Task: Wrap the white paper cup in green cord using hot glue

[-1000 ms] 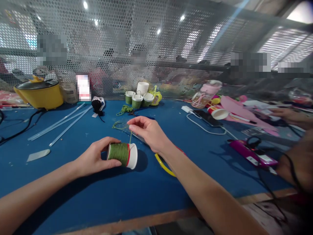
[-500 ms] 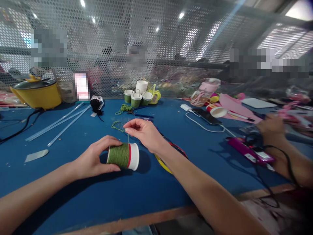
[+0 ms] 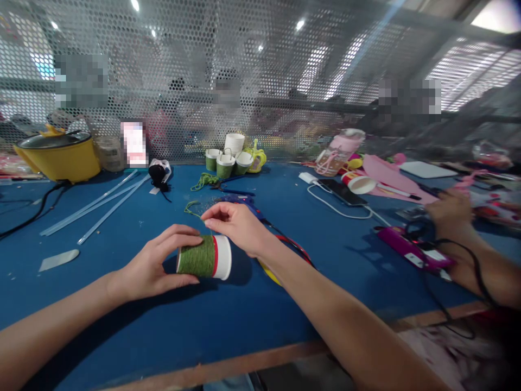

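My left hand (image 3: 157, 266) is closed around the bottom end of a paper cup (image 3: 222, 257) lying on its side. Green yarn is wound over most of the cup, with a red band and a bare white part toward the rim on the right. Just above the cup, my right hand (image 3: 232, 221) pinches the loose green yarn (image 3: 192, 208), whose tail trails onto the table behind the fingertips. A blue glue gun (image 3: 248, 205) lies partly hidden behind my right hand.
Yarn-wrapped cups (image 3: 225, 165) stand at the back by the mesh. Clear glue sticks (image 3: 114, 209) and a yellow pot (image 3: 61, 157) are on the left. Toward the right lie a phone (image 3: 344, 193), a purple power strip (image 3: 411, 250) and another person's hand (image 3: 451, 209).
My right hand has dropped slightly closer to the cup and a little left, pulling the yarn around. My left hand keeps its hold on the cup.
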A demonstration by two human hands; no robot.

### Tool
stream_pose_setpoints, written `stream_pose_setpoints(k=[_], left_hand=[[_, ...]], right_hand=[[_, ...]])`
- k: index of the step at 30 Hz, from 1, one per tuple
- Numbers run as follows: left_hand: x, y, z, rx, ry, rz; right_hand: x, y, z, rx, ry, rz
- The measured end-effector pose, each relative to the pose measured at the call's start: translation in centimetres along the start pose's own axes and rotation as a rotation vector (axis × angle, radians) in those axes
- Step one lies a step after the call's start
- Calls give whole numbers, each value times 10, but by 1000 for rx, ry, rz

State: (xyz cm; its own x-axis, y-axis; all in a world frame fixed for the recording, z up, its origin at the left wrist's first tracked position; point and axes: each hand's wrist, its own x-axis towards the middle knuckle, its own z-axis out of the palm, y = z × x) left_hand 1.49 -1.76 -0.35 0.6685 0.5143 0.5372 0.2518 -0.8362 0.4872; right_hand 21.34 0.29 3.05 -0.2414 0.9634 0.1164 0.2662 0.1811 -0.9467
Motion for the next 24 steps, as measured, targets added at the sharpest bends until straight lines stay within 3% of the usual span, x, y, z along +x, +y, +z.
stream_pose_setpoints(k=[24], left_hand=[[-4,0,0,82,-17,72]], right_hand=[[-2,-1,0,13,-72,46]])
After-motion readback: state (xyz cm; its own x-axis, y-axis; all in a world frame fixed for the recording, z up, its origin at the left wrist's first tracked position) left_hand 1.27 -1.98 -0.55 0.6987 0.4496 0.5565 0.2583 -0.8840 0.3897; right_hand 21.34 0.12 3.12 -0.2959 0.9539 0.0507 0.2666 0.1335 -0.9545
